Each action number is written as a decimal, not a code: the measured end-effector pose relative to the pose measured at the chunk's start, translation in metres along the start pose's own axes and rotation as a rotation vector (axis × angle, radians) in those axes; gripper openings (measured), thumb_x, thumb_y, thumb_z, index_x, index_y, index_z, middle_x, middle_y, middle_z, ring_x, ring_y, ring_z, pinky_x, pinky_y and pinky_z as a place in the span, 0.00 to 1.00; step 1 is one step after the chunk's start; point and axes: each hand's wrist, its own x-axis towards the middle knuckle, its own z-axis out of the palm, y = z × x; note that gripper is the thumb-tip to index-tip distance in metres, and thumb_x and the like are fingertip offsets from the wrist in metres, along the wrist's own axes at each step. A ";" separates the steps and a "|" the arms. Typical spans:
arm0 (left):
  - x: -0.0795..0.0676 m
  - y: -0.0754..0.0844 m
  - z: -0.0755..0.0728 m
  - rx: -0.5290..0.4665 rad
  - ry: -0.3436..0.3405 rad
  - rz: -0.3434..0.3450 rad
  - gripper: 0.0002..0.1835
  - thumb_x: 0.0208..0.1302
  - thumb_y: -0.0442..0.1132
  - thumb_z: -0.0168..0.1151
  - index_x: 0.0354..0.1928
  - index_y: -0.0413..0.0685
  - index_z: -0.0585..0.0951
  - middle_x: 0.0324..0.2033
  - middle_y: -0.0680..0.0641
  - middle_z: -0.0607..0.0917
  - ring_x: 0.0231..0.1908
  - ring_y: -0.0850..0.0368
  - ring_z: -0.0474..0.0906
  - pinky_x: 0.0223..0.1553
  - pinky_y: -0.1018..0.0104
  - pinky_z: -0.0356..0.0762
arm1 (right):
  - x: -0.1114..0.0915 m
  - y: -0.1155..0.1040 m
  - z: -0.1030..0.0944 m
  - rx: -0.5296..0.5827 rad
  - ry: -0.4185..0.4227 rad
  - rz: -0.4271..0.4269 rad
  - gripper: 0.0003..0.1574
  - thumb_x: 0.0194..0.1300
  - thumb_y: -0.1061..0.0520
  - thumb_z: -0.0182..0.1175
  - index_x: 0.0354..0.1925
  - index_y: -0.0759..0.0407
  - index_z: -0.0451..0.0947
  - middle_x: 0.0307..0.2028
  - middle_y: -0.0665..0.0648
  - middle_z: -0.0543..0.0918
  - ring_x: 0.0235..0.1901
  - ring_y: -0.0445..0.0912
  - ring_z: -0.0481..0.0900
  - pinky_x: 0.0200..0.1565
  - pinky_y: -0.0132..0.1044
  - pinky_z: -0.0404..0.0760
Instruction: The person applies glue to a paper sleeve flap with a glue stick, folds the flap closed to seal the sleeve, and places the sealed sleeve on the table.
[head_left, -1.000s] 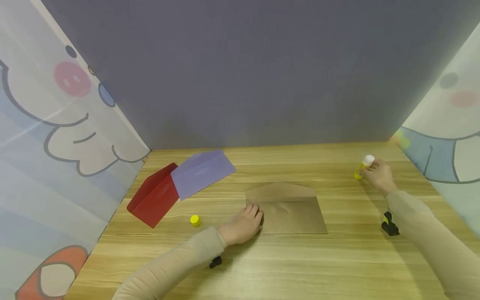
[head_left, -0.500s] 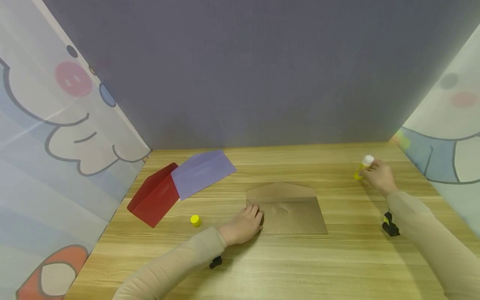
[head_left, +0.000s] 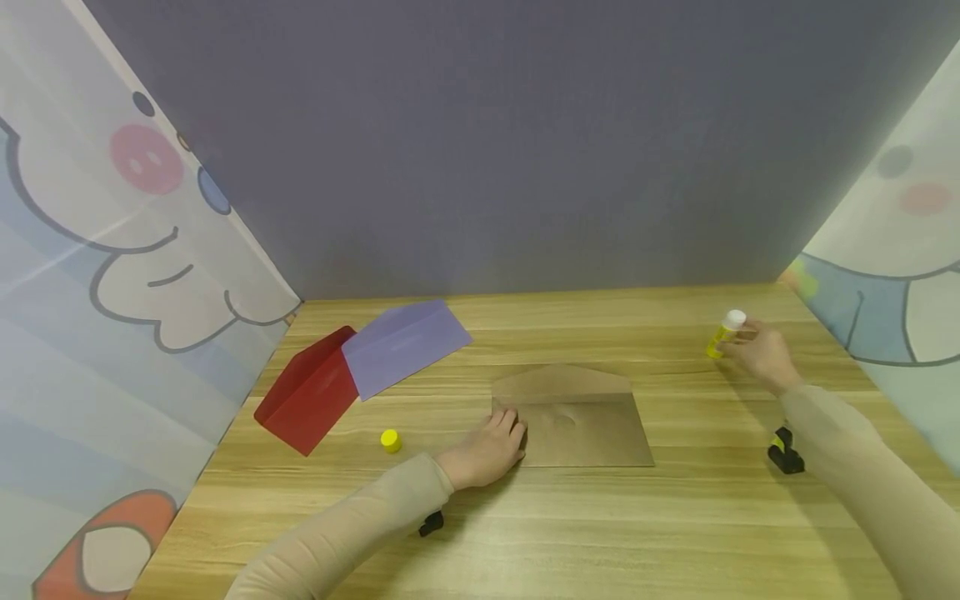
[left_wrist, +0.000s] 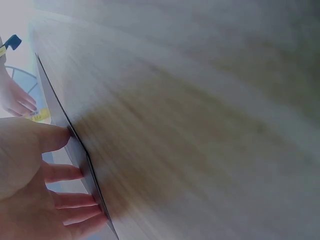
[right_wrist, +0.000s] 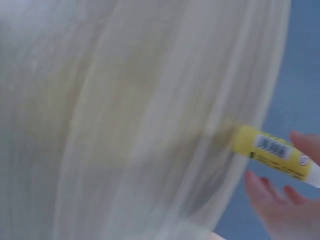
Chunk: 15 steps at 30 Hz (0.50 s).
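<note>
A brown envelope (head_left: 588, 433) lies on the wooden table with its flap spread away from me. My left hand (head_left: 483, 450) rests on its left end, and the left wrist view shows the thumb and fingers extended onto the paper. Far to the right a yellow glue stick (head_left: 717, 340) stands upright on the table, white end up. Around it, my right hand (head_left: 761, 354) has its fingers spread. In the right wrist view, a gap shows between the lower fingers (right_wrist: 262, 192) and the glue stick; whether the upper digit touches it is unclear.
A yellow cap (head_left: 391, 441) sits left of the left hand. Farther left, a red envelope (head_left: 311, 392) and a purple envelope (head_left: 405, 346) lie overlapping. A grey panel (head_left: 525, 150) rises behind the table (head_left: 585, 533), with cartoon-printed cloth on both sides.
The right hand's fingers have loosened from the glue stick, and that hand has drawn slightly to the right. The left hand and envelopes stay where they were.
</note>
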 end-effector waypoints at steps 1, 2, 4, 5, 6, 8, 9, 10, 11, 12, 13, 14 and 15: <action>0.000 0.000 0.000 -0.001 0.001 0.000 0.22 0.66 0.48 0.45 0.55 0.39 0.68 0.48 0.43 0.69 0.49 0.51 0.66 0.49 0.63 0.68 | -0.001 -0.002 -0.001 -0.001 -0.005 0.008 0.40 0.61 0.60 0.53 0.58 0.84 0.46 0.50 0.85 0.61 0.49 0.73 0.62 0.29 0.18 0.70; 0.000 0.000 0.001 -0.003 0.001 0.000 0.22 0.66 0.48 0.45 0.55 0.39 0.67 0.49 0.42 0.69 0.49 0.51 0.66 0.49 0.63 0.68 | -0.003 -0.004 -0.003 0.003 -0.011 0.018 0.42 0.60 0.59 0.54 0.59 0.84 0.44 0.50 0.86 0.60 0.50 0.74 0.62 0.30 0.21 0.72; 0.000 0.000 0.001 -0.003 0.000 0.002 0.23 0.66 0.48 0.45 0.56 0.39 0.67 0.49 0.42 0.69 0.50 0.51 0.66 0.50 0.62 0.68 | -0.007 -0.009 -0.007 0.012 -0.026 0.048 0.47 0.60 0.57 0.54 0.60 0.83 0.39 0.51 0.87 0.57 0.51 0.75 0.59 0.36 0.33 0.77; 0.000 0.000 0.001 -0.002 -0.001 0.002 0.23 0.66 0.48 0.45 0.56 0.39 0.67 0.50 0.42 0.68 0.50 0.51 0.65 0.50 0.62 0.68 | -0.009 -0.011 -0.008 0.013 -0.035 0.064 0.49 0.60 0.55 0.54 0.61 0.82 0.37 0.52 0.87 0.55 0.51 0.75 0.58 0.40 0.41 0.77; 0.000 -0.001 0.001 -0.002 -0.003 0.003 0.23 0.66 0.48 0.44 0.56 0.39 0.67 0.50 0.42 0.68 0.50 0.51 0.65 0.50 0.62 0.68 | -0.011 -0.014 -0.010 0.005 -0.038 0.080 0.51 0.60 0.53 0.55 0.61 0.81 0.35 0.52 0.87 0.54 0.51 0.76 0.57 0.43 0.48 0.75; 0.000 -0.001 0.001 0.000 -0.005 0.004 0.23 0.67 0.48 0.44 0.56 0.39 0.67 0.49 0.42 0.68 0.50 0.51 0.65 0.50 0.62 0.68 | -0.016 -0.017 -0.013 0.006 -0.047 0.102 0.54 0.60 0.51 0.55 0.62 0.79 0.32 0.53 0.87 0.52 0.52 0.76 0.56 0.47 0.58 0.68; 0.000 -0.001 0.001 -0.001 -0.006 0.004 0.23 0.67 0.48 0.44 0.56 0.39 0.67 0.49 0.42 0.68 0.50 0.51 0.65 0.50 0.63 0.68 | -0.018 -0.019 -0.014 0.006 -0.047 0.107 0.55 0.60 0.50 0.55 0.62 0.79 0.31 0.54 0.87 0.51 0.52 0.76 0.55 0.48 0.62 0.64; 0.000 -0.001 0.001 -0.002 -0.008 0.003 0.23 0.66 0.48 0.44 0.56 0.39 0.67 0.50 0.42 0.68 0.50 0.51 0.65 0.50 0.62 0.68 | -0.020 -0.020 -0.015 0.000 -0.043 0.110 0.55 0.60 0.49 0.55 0.62 0.78 0.31 0.54 0.87 0.51 0.52 0.76 0.55 0.49 0.63 0.63; 0.000 -0.001 0.001 -0.005 -0.010 0.002 0.23 0.66 0.48 0.44 0.56 0.39 0.67 0.50 0.42 0.68 0.51 0.51 0.65 0.50 0.62 0.68 | -0.022 -0.022 -0.015 -0.014 -0.032 0.107 0.55 0.60 0.49 0.55 0.62 0.79 0.32 0.54 0.87 0.52 0.51 0.76 0.56 0.49 0.63 0.62; 0.000 -0.001 0.001 -0.007 -0.012 0.001 0.23 0.66 0.48 0.44 0.56 0.39 0.66 0.50 0.41 0.68 0.51 0.50 0.65 0.50 0.62 0.68 | -0.024 -0.023 -0.016 -0.029 -0.015 0.103 0.55 0.60 0.49 0.56 0.62 0.79 0.32 0.53 0.87 0.53 0.51 0.76 0.57 0.48 0.64 0.62; 0.000 -0.001 0.002 -0.009 -0.014 0.000 0.23 0.66 0.48 0.44 0.56 0.38 0.66 0.51 0.41 0.68 0.51 0.50 0.65 0.51 0.62 0.67 | -0.026 -0.024 -0.016 -0.038 -0.002 0.098 0.55 0.59 0.49 0.56 0.62 0.79 0.33 0.53 0.87 0.53 0.51 0.76 0.57 0.48 0.64 0.62; 0.000 -0.001 0.001 -0.010 -0.015 0.000 0.23 0.67 0.48 0.44 0.57 0.38 0.66 0.51 0.41 0.68 0.52 0.50 0.65 0.51 0.62 0.67 | -0.027 -0.025 -0.016 -0.051 0.015 0.093 0.55 0.59 0.49 0.56 0.62 0.79 0.33 0.53 0.87 0.53 0.50 0.77 0.57 0.48 0.64 0.62; 0.000 -0.001 0.001 -0.012 -0.018 0.000 0.23 0.67 0.48 0.44 0.57 0.38 0.66 0.52 0.40 0.67 0.52 0.49 0.64 0.51 0.62 0.67 | -0.029 -0.027 -0.016 -0.062 0.035 0.085 0.54 0.59 0.49 0.56 0.62 0.79 0.34 0.53 0.87 0.53 0.50 0.77 0.57 0.47 0.65 0.62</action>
